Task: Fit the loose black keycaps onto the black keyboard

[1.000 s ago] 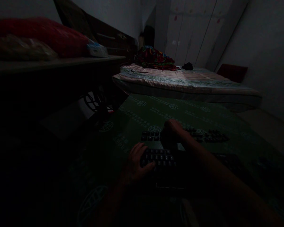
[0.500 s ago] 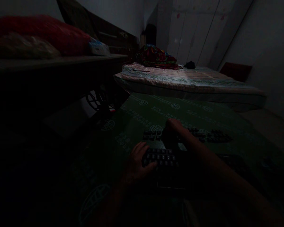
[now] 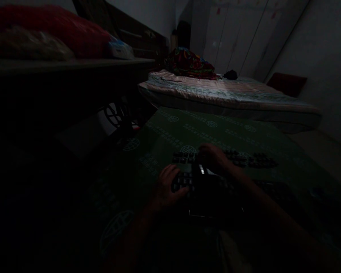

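A dark keyboard [image 3: 182, 182] lies on a green board [image 3: 184, 131] printed with pale round logos and lettering. My left hand [image 3: 168, 186] grips its left end, thumb over the keys and fingers along the edge. Above the keyboard's far side, my right hand [image 3: 213, 156] is closed, fingers curled in; whatever it holds is lost in shadow. A bright glint shows just below that hand. Beyond the keyboard, loose keycaps [image 3: 183, 157] lie in rows, with another group of keycaps [image 3: 261, 160] to the right. Deep shadow and my right forearm hide much of the keyboard.
Past the board stands a bed [image 3: 230, 93] with a patterned blanket [image 3: 189, 62] heaped on it. At left, a dark table [image 3: 74, 66] carries a red bag [image 3: 53, 30] and a small packet [image 3: 121, 49]. A spoked wheel [image 3: 113, 113] sits below.
My right hand has turned, and a bright glint now shows beneath it. My left hand stays on the keyboard's left end. The whole view has shifted slightly.
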